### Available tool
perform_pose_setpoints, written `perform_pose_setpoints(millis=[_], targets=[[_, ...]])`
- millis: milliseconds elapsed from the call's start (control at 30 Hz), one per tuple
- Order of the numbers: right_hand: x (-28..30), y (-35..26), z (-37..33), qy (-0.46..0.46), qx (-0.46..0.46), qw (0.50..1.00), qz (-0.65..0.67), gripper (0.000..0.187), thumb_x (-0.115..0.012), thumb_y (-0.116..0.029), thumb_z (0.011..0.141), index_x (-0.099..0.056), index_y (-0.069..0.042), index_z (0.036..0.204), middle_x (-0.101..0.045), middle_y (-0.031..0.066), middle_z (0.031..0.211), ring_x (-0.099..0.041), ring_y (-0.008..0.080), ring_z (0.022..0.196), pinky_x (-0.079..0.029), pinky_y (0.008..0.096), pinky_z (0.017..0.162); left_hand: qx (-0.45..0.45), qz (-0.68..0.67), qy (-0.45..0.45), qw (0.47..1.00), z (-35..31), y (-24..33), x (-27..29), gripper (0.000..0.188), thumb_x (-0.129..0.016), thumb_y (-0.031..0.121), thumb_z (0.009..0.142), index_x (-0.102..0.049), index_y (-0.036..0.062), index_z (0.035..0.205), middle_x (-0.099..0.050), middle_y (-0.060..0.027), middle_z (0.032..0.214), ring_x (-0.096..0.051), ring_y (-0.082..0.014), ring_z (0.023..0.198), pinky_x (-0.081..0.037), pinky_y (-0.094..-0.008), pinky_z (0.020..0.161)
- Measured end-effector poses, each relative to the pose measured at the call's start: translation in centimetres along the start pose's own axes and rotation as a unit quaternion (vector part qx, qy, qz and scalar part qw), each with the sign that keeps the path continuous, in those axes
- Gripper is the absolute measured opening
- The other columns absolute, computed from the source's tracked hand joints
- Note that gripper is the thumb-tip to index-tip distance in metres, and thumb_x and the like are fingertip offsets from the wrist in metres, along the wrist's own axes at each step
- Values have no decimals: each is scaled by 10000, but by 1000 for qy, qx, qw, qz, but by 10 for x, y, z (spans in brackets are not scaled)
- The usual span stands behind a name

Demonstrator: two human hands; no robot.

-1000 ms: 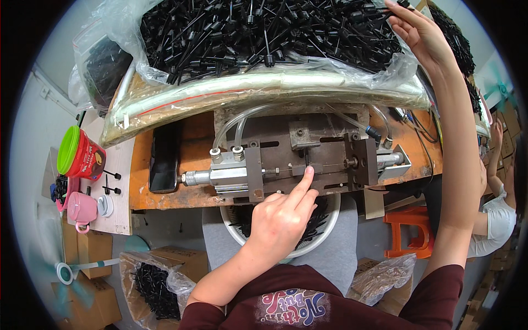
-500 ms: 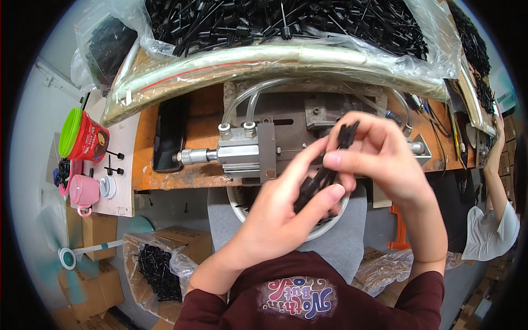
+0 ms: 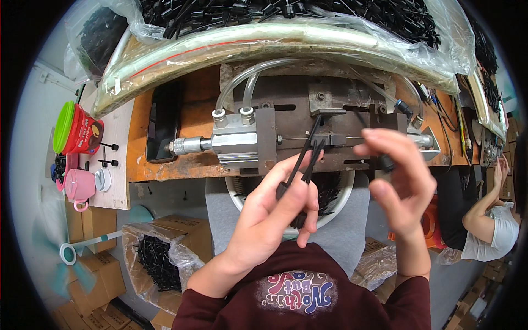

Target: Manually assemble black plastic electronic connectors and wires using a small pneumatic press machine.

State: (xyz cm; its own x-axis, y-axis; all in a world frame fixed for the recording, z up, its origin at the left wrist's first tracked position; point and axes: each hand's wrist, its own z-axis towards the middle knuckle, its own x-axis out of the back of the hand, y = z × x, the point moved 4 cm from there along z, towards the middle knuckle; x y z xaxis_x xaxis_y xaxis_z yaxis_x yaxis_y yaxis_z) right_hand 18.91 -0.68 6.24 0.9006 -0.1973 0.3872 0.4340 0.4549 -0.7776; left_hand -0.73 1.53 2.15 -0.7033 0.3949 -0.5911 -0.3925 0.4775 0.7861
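My left hand (image 3: 269, 212) is closed around several thin black plastic rods with thick ends (image 3: 308, 170), which stick up past its thumb and fingers toward the metal jig. To its right, my right hand (image 3: 404, 181) is raised in front of the jig, smeared by motion, with thumb and fingers curved. A black rod with a knobbed end (image 3: 386, 162) shows among its fingers, partly hidden by them. Behind both hands the metal jig (image 3: 267, 140) lies across the bench, with a silver air cylinder (image 3: 234, 144) at its left and a bolted block (image 3: 328, 100) at mid-length.
Bagged black rods (image 3: 220, 16) fill the bench's back. A white bucket (image 3: 347, 192) of black parts stands between my knees. A phone (image 3: 163, 124), red tub (image 3: 85, 132) and pink cup (image 3: 80, 184) are at left; a boxful of rods (image 3: 158, 264) is below. Another person (image 3: 489, 225) works at right.
My hands have come apart: the right has moved right and opened somewhat, with one black rod in it. The left has dropped slightly, still gripping its rods. The view has shifted a little.
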Motion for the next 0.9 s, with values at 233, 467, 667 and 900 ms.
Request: perform_pose_setpoints(millis=[233,467,667,900], targets=[[-30,11,-32,-86,36,987,-130,312,-822,-10,732,-687,16,1012,-676,194,1211,-707,303,986,-587,362,790,-25,7,21,999,-7,1,3,275,-446,259,1093,-499,12,1203,-534,-55,890,-537,-114,664,-444,-241,502],[-45,13,-26,-69,95,951,-287,220,-746,-31,746,-688,5,956,-673,184,1241,-706,254,815,-571,314,680,-20,-58,36,997,-7,3,-2,320,-417,285,1107,-484,21,1276,-466,-5,833,-367,-44,623,-344,-197,510],[-45,8,-19,-89,84,930,-346,220,-707,-40,718,-691,-17,936,-694,143,1232,-626,175,608,-521,286,584,-42,-57,5,997,-6,5,0,539,-282,449,1108,-444,-11,1337,-417,6,842,-370,-61,669,-366,-211,583],[-41,-1,-15,-82,75,948,-299,273,-772,-69,713,-714,-33,977,-717,132,1142,-639,177,614,-500,281,564,-51,-2,59,997,-3,4,-8,700,-250,613,1060,-457,-8,1309,-391,23,830,-368,-85,699,-362,-245,606]])
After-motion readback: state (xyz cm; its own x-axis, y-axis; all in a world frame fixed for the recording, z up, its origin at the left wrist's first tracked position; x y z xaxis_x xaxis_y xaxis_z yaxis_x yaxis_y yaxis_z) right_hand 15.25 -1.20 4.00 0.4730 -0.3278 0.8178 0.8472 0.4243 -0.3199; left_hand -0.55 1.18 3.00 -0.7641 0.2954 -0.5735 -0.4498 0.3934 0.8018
